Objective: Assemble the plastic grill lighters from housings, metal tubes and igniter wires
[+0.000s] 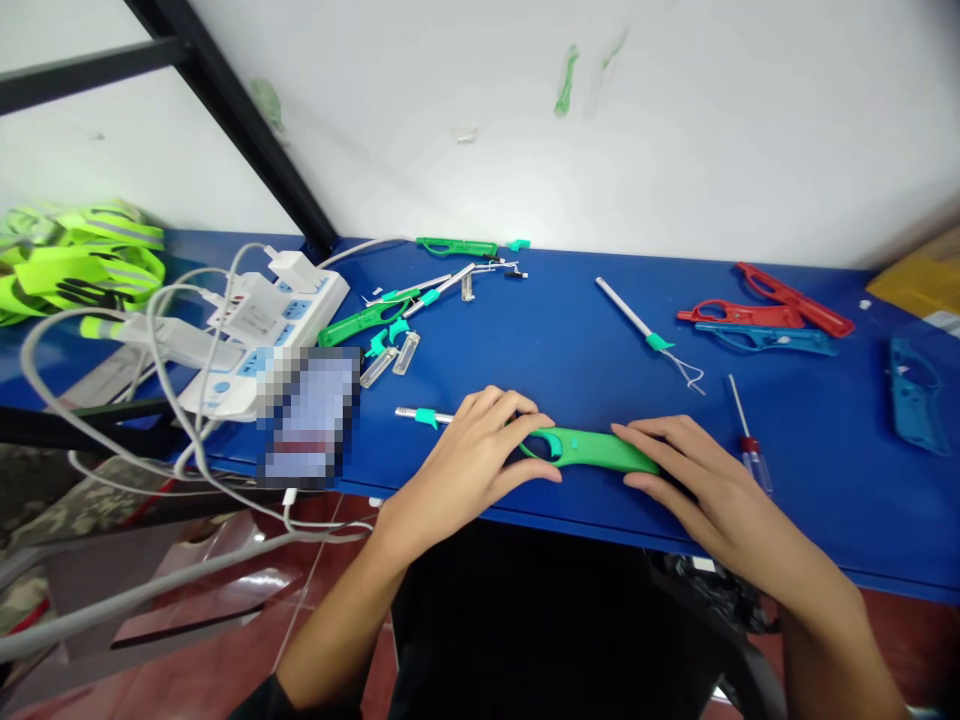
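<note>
A green plastic lighter body (592, 449) with a metal tube (412, 413) sticking out to the left lies near the front edge of the blue table (570, 340). My left hand (472, 460) rests over its left end, fingers curled round the trigger opening. My right hand (701, 475) lies on its right end, fingers pressed along the handle. Both hands hold it flat on the table.
A small screwdriver (750, 445) lies just right of my right hand. Loose green parts (390, 320), a metal tube with wire (649, 335), red and blue shells (765, 320) are behind. A power strip with cables (255, 320) and a phone (307, 415) sit left.
</note>
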Tool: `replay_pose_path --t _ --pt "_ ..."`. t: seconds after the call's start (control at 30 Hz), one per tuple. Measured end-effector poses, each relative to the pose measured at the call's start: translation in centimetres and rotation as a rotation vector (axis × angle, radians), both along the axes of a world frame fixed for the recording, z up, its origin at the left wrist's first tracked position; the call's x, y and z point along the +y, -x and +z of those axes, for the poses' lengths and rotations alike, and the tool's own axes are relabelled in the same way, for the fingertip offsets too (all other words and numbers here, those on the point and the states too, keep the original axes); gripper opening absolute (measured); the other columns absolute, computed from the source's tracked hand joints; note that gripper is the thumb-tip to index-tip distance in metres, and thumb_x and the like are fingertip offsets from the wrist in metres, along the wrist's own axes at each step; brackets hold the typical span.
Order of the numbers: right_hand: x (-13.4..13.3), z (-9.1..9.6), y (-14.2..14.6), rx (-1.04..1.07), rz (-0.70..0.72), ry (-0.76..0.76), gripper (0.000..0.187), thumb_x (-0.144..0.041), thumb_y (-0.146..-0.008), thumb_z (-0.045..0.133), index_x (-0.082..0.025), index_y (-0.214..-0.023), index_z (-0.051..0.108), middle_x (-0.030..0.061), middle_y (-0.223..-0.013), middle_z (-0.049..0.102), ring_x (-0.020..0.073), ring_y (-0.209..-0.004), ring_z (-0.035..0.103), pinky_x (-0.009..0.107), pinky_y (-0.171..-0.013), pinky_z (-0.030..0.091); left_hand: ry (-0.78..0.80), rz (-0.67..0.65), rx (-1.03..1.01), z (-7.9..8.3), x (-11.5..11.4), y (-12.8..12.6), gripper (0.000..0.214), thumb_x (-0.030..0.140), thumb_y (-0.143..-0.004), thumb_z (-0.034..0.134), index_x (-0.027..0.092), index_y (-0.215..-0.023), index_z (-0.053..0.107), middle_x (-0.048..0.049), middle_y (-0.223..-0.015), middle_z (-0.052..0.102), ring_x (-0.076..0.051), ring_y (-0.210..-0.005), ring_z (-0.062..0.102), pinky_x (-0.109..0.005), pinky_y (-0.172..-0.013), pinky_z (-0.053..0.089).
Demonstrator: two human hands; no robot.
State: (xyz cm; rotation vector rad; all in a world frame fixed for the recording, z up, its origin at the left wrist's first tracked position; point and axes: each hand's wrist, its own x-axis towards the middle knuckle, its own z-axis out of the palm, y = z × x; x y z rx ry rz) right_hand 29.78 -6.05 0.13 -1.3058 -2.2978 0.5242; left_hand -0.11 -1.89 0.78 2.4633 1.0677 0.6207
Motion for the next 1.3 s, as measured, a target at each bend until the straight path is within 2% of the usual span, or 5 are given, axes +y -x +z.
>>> replay_pose_path --t 0.2,0.3,0.43,1.07,1.3 --pt "-0.5 0.3 0.8 0.294 -0.188 0.242 0.058 -0.052 -0.103 0.07 -0.033 -0.156 0.057 0.0076 -0.119 0.074 0.0209 -0.093 0.071 0.037 -0.083 0.063 0.011 0.004 -0.048 0.0 0.0 0.4 0.042 0.053 -0.099 0.072 0.023 -0.129 0.066 -0.0065 -0.126 0.069 -0.025 -0.112 0.061 -0.04 -0.098 0.044" --pt "-0.7 0.5 1.5 0.599 -0.235 0.597 0.059 -0.058 -0.107 0.059 -0.024 -0.155 0.057 0.0027 -0.082 0.072 0.0151 -0.061 0.061 0.028 -0.053 0.052 -0.002 0.014 -0.072 0.2 -0.1 0.6 0.039 0.05 -0.102 0.069 0.023 -0.131 0.064 -0.0074 -0.128 0.067 -0.024 -0.111 0.064 -0.038 -0.095 0.045" --pt "-0.6 0.7 2.4 0.844 -0.197 0.852 0.058 -0.062 -0.11 0.048 -0.016 -0.136 0.072 0.0058 -0.072 0.071 0.0134 -0.051 0.055 0.025 -0.042 0.039 -0.027 0.019 -0.073 0.2 -0.2 0.7 0.039 0.047 -0.105 0.067 0.024 -0.136 0.062 -0.0091 -0.131 0.066 -0.025 -0.113 0.066 -0.039 -0.095 0.047" --pt "-0.7 1.0 3.3 0.697 -0.284 0.657 0.049 -0.06 -0.109 0.054 -0.019 -0.084 0.065 -0.0015 -0.057 0.058 0.0107 -0.046 0.051 0.025 -0.047 0.044 -0.137 0.004 0.07 -0.3 -0.9 -0.2 0.048 0.047 -0.108 0.064 0.02 -0.148 0.059 -0.0113 -0.127 0.074 -0.029 -0.113 0.065 -0.046 -0.099 0.05" --pt "-1.0 0.5 3.1 0.669 -0.334 0.574 0.038 -0.059 -0.108 0.057 -0.022 -0.104 0.062 -0.0043 -0.062 0.056 0.0101 -0.049 0.046 0.025 -0.049 0.036 -0.21 -0.052 0.069 0.4 -0.5 -1.3 0.044 0.044 -0.109 0.061 0.018 -0.144 0.058 -0.012 -0.134 0.073 -0.029 -0.113 0.066 -0.049 -0.103 0.047"
